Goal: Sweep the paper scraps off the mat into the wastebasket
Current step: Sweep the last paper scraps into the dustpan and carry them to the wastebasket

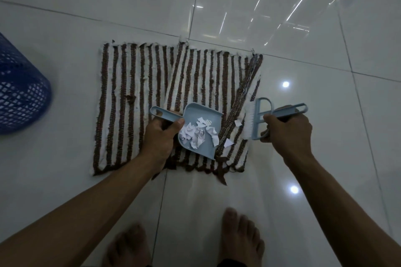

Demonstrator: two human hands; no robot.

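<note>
Striped brown-and-cream woven mat (134,102) — flat on the glossy white tiled floor (65,180), right portion folded over on a diagonal

Pale blue plastic dustpan (200,119) — resting on the mat near its front edge, open lip facing right; handle clamped in the left hand (160,136), thumb along the top

White torn paper scraps (198,134) — most heaped in the pan; two loose scraps (228,142) left on the mat between pan lip and brush

Pale blue plastic hand brush with white bristles (252,121) — bristles down at the mat's right edge, handle gripped closed in the right hand (286,131)

Blue plastic mesh wastebasket (19,91) — on the floor well to the left of the mat, apart from the pan

Step in hand, as judged — last strokes before emptying. Handling notes: keep pan lip pressed flat to the weave, with no gap for scraps to slip under; short, light strokes leftward, since heavy ones would likely flick paper over the pan; watch the folded ridge, where a scrap could lodge; tilt pan back toward its handle before lifting, carry level to the basket
</note>
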